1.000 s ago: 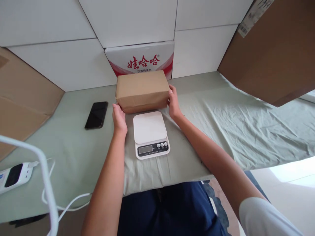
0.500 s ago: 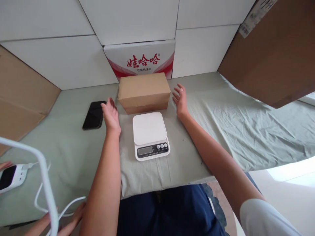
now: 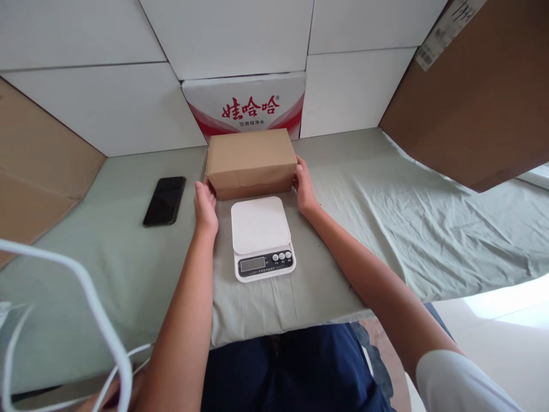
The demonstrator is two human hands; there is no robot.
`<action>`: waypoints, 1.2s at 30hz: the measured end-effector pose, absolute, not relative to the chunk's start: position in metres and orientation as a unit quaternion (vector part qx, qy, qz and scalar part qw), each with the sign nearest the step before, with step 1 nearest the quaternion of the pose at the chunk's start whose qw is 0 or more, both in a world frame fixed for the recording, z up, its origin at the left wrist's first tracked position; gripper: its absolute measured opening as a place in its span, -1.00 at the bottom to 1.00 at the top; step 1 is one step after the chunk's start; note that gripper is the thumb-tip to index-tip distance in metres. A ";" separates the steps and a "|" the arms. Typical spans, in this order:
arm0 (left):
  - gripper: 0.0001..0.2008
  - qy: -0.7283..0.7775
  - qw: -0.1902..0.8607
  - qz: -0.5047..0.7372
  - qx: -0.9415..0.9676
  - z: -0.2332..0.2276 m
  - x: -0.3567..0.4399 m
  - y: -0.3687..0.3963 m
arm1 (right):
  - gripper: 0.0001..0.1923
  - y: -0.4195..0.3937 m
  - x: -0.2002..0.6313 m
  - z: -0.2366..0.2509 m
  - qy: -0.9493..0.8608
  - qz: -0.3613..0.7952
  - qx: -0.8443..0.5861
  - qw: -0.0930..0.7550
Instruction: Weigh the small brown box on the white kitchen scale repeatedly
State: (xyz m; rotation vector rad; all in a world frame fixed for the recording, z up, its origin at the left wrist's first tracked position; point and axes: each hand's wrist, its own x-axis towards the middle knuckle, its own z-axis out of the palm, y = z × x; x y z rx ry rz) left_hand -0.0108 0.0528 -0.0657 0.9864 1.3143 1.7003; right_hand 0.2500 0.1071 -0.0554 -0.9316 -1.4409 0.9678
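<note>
A closed brown cardboard box (image 3: 253,163) sits on the green cloth, with my hands at its two ends. My left hand (image 3: 206,207) is against its left end, thumb up, its fingertips partly hidden by the box. At the right end my right hand (image 3: 304,186) has its fingers curled around the lower side, some of them out of sight. Nearer to me, between my forearms, lies a white kitchen scale (image 3: 262,237) with a bare platform, a blank-looking display and round buttons.
A black phone (image 3: 164,201) lies left of my left hand. Behind the box stands a white and red carton (image 3: 249,103) against white panels. Large cardboard pieces (image 3: 467,103) flank the cloth. White cable (image 3: 94,303) crosses the lower left, where another person's hand (image 3: 114,395) partly shows.
Both my hands have moved inward, from beside the box onto its two ends. The box and scale look unmoved. At lower left, the white device and cable have shifted, the device mostly leaving view.
</note>
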 end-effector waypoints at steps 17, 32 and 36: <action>-0.11 0.461 0.329 0.711 0.418 -0.040 0.007 0.033 | -0.24 0.069 0.249 -0.004 -0.616 0.373 -0.341 0.605; -0.27 0.460 0.337 0.697 0.434 -0.021 0.029 -0.060 | -0.36 -0.017 0.293 -0.021 -0.648 0.334 -0.336 0.596; -0.26 0.488 0.333 0.696 0.408 -0.033 0.028 -0.080 | -0.37 -0.021 0.292 -0.027 -0.649 0.326 -0.357 0.588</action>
